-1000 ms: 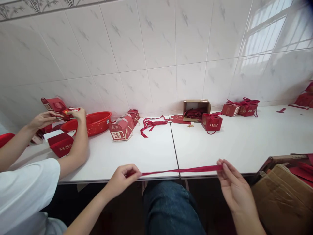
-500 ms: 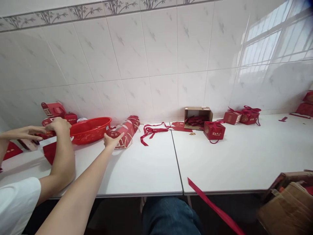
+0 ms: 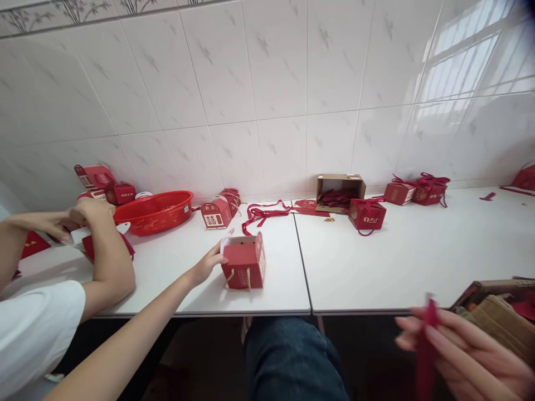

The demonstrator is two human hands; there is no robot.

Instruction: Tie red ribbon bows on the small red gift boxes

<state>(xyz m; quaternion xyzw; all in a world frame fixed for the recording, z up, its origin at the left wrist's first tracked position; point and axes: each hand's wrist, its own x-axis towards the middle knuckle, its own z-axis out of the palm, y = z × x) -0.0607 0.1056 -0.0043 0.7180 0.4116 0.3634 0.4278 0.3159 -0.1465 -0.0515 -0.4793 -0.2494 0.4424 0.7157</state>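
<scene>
A cord-handled red gift box (image 3: pixel 242 262) sits gripped by an outstretched left hand (image 3: pixel 208 265), the right hand (image 3: pixel 470 353) pinching crimson ribbon (image 3: pixel 426 359).

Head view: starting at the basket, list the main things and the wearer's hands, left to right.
Red perforated basket → left hand → red gift box it grips → open cardboard box → right hand pinching a red ribbon.

Only sign I could make out was 囍 (image 3: pixel 213 221) on the domed red box (image 3: pixel 218 208) near the basket (image 3: pixel 155 213). Lettering (image 3: pixel 239 278) on the corded box (image 3: pixel 243 257) in the left hand (image 3: pixel 209 266), gold characters (image 3: pixel 370 220) on the ribboned box (image 3: pixel 361 214), basket's sticker (image 3: pixel 186 209): all too tiny to read.
</scene>
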